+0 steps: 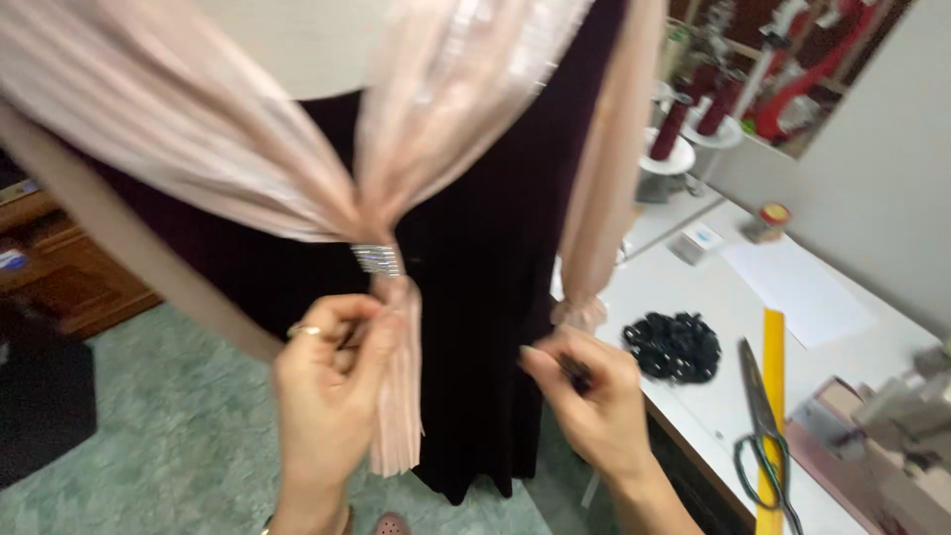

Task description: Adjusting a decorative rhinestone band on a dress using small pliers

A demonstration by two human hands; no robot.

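Note:
A dark plum dress point(485, 297) hangs upright in front of me, draped with pale pink pleated fabric point(228, 168) gathered at a small silver sparkly band point(377, 260). Below the band a pink pleated tail point(401, 396) hangs down. My left hand point(327, 396), a ring on one finger, pinches the tail just under the band. My right hand point(589, 396) is to the right, fingers closed on a small dark thin object that I cannot identify, close to the end of a second pink strip point(599, 198).
A white table point(693, 287) stands at the right with a pile of black beads point(676, 347), scissors point(763, 426), a yellow ruler point(772, 396), a white paper sheet point(797, 287), thread spools point(674, 129) and a small jar point(768, 220). Green floor lies below, wooden furniture at left.

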